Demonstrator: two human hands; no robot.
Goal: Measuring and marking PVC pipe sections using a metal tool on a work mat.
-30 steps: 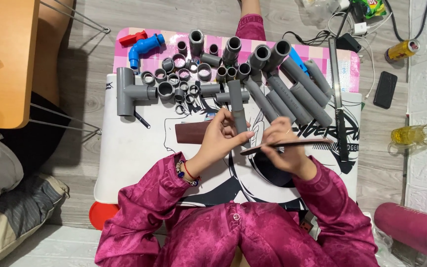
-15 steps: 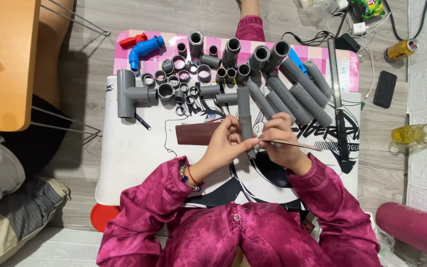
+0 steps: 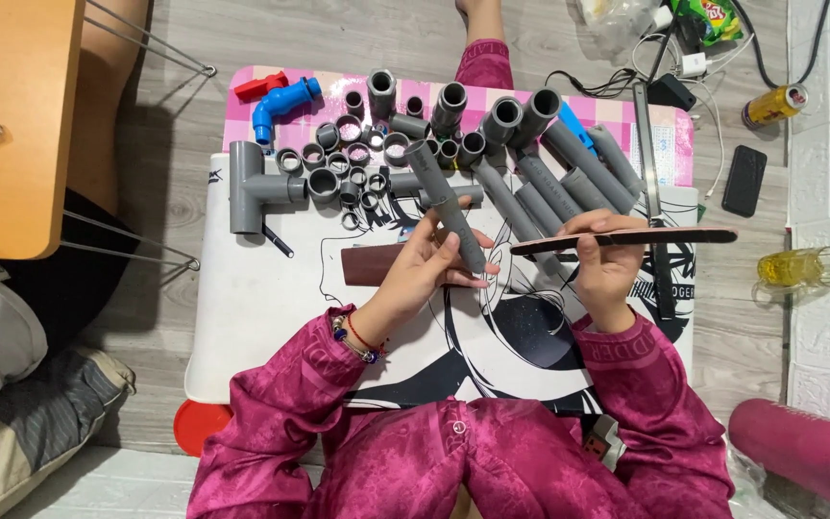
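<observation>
My left hand (image 3: 427,272) grips a short grey plastic pipe (image 3: 444,204) near its lower end, holding it tilted with the open end pointing up-left. My right hand (image 3: 609,267) holds a long thin dark file-like stick (image 3: 626,237) almost level, its left tip just right of the pipe and not clearly touching it. Both hands are above a white mat with a black line drawing (image 3: 261,308). Magenta sleeves cover both arms.
Several long grey pipes (image 3: 569,173) lie at the mat's upper right. Grey couplings and rings (image 3: 348,163), a grey tee assembly (image 3: 252,187) and a blue elbow (image 3: 282,102) lie upper left. A brown flat block (image 3: 372,264) sits by my left hand. A phone (image 3: 744,180) and cans are on the floor.
My left hand has tilted the pipe so its top leans left. My right hand has drawn the stick to the right, away from the pipe, and turned it flatter.
</observation>
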